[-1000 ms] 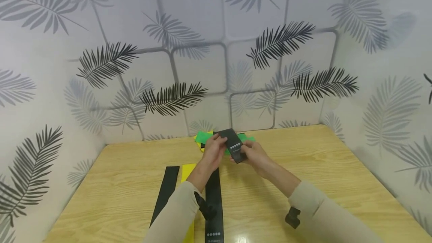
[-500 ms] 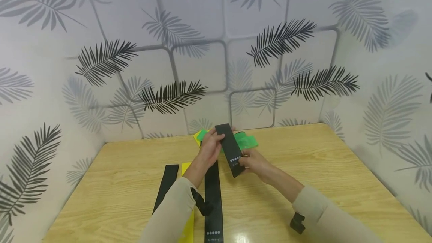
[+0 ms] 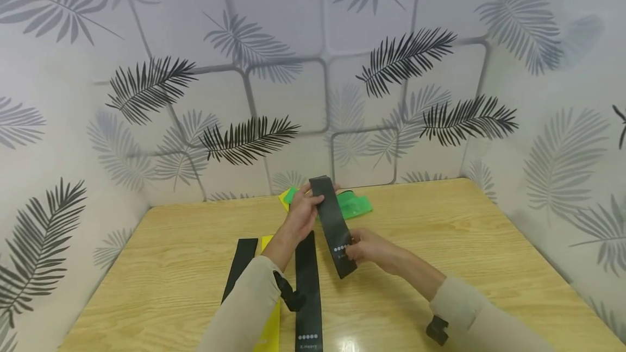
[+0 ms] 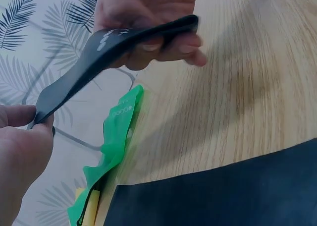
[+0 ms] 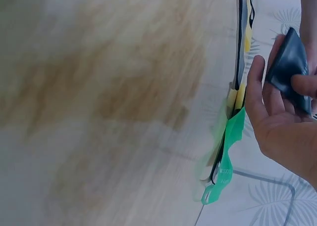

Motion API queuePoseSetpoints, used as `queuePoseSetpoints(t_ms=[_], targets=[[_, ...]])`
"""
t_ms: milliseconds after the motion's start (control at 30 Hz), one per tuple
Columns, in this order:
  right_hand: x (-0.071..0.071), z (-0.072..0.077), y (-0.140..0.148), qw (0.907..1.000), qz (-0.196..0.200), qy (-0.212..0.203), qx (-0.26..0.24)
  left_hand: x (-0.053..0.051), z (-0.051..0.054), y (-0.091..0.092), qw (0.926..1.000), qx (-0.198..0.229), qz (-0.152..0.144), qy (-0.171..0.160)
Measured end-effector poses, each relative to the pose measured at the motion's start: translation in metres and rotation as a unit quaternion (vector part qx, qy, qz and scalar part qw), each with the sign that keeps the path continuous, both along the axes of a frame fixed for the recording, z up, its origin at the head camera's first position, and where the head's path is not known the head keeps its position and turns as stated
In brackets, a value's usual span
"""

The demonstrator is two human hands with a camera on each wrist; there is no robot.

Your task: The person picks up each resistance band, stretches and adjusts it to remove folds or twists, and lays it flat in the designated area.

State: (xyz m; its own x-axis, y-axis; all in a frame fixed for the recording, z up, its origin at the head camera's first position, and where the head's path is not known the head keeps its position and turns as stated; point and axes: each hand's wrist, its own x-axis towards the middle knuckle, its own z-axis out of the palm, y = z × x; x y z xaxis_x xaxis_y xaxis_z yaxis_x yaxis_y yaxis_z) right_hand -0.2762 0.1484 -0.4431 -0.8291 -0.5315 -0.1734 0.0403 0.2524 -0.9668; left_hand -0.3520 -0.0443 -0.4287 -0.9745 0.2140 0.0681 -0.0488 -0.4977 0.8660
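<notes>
**Holding a flat, black, white-dotted flexible strip [image 3: 332,219] above the desk [image 3: 440,221]**

Pinching its far end with the left hand [image 3: 301,213], gripping its near end with the right hand [image 3: 371,251]. On the desk, left of the held strip, going outward: long flat black strip [image 3: 307,287], yellow strip [image 3: 271,319], second black strip [image 3: 239,265]. Behind the held strip: rumpled green sheet [image 3: 357,207].

My head cam looks forward and down across the table [image 3: 464,232] to the wall [image 3: 303,31]. Wrist cams are much closer, tipped sideways, wall on opposite sides; I get the held black strip [image 3: 330,216] in all three.
</notes>
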Motion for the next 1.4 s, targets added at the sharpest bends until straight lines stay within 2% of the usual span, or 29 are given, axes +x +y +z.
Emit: queuePoseSetpoints(t_ms=[233,333,433,533,700,833,1000,1167,1400], targets=[[0.012,-0.007,0.005,0.9949,0.099,-0.019,0.011,0.003,-0.003,-0.004,0.9996,-0.026,-0.01,-0.002],[0.014,-0.009,0.005,0.9914,0.125,-0.04,0.001,0.004,-0.005,-0.005,0.9995,-0.028,-0.011,0.0],[0.015,-0.01,0.005,0.9906,0.119,-0.065,-0.016,0.003,-0.005,-0.006,0.9994,-0.034,-0.005,-0.002],[0.016,-0.01,0.002,0.9918,0.092,-0.082,-0.035,0.003,-0.003,-0.006,0.9993,-0.037,0.006,-0.002],[0.019,-0.011,-0.001,0.9951,0.039,-0.071,-0.058,0.004,0.001,-0.004,0.999,-0.04,0.021,0.003],[0.02,-0.013,0.001,0.9955,0.027,-0.063,-0.065,0.006,0.002,0.0,0.9977,-0.061,0.031,0.002],[0.021,-0.013,0.01,0.9927,0.056,-0.069,-0.082,0.007,-0.001,0.003,0.9956,-0.089,0.029,0.003],[0.023,-0.013,0.015,0.9861,0.093,-0.096,-0.099,0.008,-0.005,0.003,0.9951,-0.098,0.014,0.008],[0.031,-0.016,0.02,0.9752,0.148,-0.122,-0.11,0.011,-0.008,0.003,0.9868,-0.161,0.017,0.007]])
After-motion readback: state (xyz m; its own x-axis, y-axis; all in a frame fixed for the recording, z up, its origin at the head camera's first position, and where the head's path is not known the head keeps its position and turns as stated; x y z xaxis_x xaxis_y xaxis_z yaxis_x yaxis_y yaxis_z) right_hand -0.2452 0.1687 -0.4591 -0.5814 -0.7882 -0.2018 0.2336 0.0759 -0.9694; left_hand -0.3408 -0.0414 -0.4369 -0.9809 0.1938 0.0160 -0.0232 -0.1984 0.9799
